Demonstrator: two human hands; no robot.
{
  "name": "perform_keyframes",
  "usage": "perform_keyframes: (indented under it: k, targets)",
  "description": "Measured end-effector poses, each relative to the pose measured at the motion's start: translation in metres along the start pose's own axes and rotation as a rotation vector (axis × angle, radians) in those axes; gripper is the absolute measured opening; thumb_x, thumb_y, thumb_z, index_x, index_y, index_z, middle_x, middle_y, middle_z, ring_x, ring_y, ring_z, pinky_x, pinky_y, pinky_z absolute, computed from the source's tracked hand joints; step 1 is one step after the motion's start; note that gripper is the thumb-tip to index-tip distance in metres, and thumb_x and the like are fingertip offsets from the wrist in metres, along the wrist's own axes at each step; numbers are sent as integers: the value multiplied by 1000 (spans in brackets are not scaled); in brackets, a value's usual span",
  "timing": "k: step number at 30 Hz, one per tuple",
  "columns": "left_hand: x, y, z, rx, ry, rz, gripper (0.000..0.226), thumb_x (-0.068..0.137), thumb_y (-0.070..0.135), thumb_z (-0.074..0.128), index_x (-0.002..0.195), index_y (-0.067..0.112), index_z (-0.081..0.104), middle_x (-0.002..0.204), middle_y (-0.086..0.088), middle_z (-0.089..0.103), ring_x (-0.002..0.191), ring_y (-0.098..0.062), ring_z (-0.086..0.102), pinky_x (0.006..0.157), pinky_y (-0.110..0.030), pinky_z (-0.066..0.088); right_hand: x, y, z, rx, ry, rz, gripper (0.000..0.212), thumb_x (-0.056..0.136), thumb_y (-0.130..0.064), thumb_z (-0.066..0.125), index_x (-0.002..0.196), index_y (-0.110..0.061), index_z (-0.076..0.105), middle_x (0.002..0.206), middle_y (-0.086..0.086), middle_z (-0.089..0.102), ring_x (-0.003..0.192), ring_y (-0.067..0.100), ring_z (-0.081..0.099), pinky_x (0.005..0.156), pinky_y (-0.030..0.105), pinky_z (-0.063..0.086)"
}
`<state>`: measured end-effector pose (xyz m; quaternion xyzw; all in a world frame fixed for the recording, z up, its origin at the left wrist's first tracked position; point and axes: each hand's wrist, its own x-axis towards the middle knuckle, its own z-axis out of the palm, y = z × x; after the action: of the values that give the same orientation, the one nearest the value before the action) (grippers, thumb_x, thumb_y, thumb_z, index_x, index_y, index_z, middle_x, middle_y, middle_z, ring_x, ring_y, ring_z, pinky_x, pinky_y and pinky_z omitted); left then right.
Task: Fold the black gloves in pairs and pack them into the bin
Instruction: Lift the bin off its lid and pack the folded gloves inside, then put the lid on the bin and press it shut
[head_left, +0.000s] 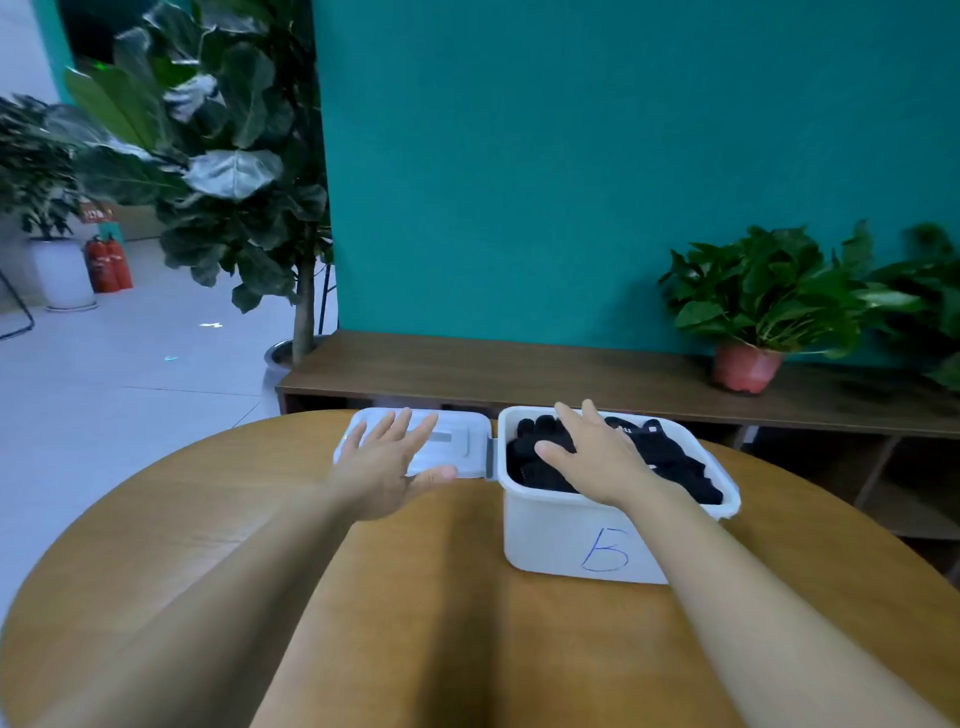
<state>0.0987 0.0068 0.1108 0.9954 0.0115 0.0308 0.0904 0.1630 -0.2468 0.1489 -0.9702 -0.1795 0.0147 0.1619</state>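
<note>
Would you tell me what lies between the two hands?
The head view shows the lid edge and bin wall between the left hand and right hand.

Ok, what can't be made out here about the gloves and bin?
Head view only:
The black gloves: the right hand covers the pile's middle; count and pairing unknown.
The bin: its opaque wall hides the pile's depth.
The lid: the left hand covers its near part; contact unclear.
</note>
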Motion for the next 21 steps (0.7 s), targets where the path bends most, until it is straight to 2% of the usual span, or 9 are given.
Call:
perform_keyframes:
  k: [2, 5, 10, 12, 15, 21]
  targets:
    - [-13, -21, -4, -7, 16, -33, 134, 42, 102, -16, 158, 35, -2, 167, -3, -4, 153, -18, -9, 121, -43, -7, 0, -29, 8, -22, 36, -52, 63, 102, -48, 37, 156, -23, 16, 165, 9, 4, 143, 35, 27, 112, 44, 27]
    - [-24, -48, -8, -29, 6, -81, 140, 36, 103, -18, 158, 35, -2, 167, -2, -4, 153, -18, -9, 121, -44, -7, 2, -70, 21, -25, 47, -95, 62, 104, -47, 35, 157, -21, 16, 165, 9, 3, 144, 32, 24, 115, 43, 23]
    - [-23, -83, -6, -57, -14, -146, 104, 68, 86, 5, 158, 35, 0, 167, -2, -5, 153, -18, -9, 122, -43, -6, 21, -118, 53, 53, 30, -156, 62, 104, -46, 36, 158, -23, 16, 166, 6, 5, 149, 29, 16, 117, 42, 21]
    - [-15, -99, 2, -49, -45, -161, 96, 76, 83, 9, 159, 33, 1, 167, -2, -5, 153, -17, -9, 122, -42, -7, 35, -130, 70, 76, -4, -149, 61, 104, -46, 35, 158, -26, 16, 166, 5, 4, 151, 27, 11, 118, 41, 18]
    - [4, -123, 21, -45, -64, -174, 75, 97, 67, 19, 159, 28, 4, 167, -4, -3, 153, -18, -8, 121, -42, -6, 63, -143, 98, 75, -70, -106, 60, 105, -45, 32, 158, -24, 14, 166, 7, 2, 152, 25, 7, 120, 39, 12]
    - [56, -162, 65, -43, -91, -163, 65, 103, 56, 15, 159, 26, 2, 167, -1, -2, 153, -16, -8, 122, -40, -4, 124, -143, 155, -47, -131, 7, 63, 106, -48, 20, 159, -19, 4, 165, 12, -6, 152, 25, -8, 121, 40, -4]
